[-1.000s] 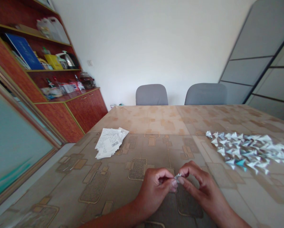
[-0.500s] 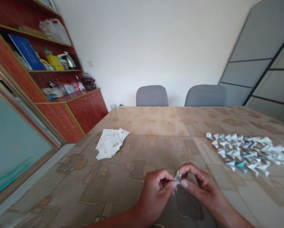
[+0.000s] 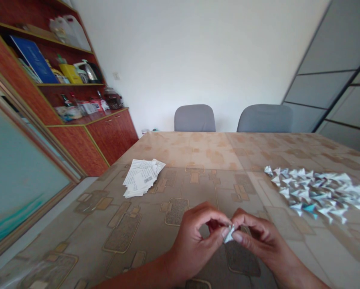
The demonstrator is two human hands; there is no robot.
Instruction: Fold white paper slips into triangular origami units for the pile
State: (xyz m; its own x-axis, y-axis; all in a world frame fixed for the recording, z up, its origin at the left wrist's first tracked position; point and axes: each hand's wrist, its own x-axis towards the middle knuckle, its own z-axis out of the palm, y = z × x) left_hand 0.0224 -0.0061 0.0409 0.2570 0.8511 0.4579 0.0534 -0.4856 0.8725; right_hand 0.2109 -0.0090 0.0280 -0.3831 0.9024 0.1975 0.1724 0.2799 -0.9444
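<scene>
A small folded paper piece (image 3: 229,234), pale with a pointed tip, is pinched between both hands above the near part of the table. My left hand (image 3: 198,237) grips it from the left with thumb and forefinger. From the right, my right hand (image 3: 258,237) holds it the same way, its thumb pressed on the paper. The fingertips cover part of the piece. To the right lie many similar folded paper pieces (image 3: 303,194) in rows, one with a teal patch. A fanned stack of printed paper slips (image 3: 140,179) rests on the left.
A patterned cover lies over the table (image 3: 174,150). Two grey chairs (image 3: 195,118) stand behind its far edge. A red-brown cabinet (image 3: 114,132) with shelves of bottles, a kettle (image 3: 90,72) and a blue folder (image 3: 34,60) is at the left.
Both hands have shifted slightly, and the left fingers now arch higher over the folded paper piece. The piece has turned, showing a paler face. The camera view has moved a little.
</scene>
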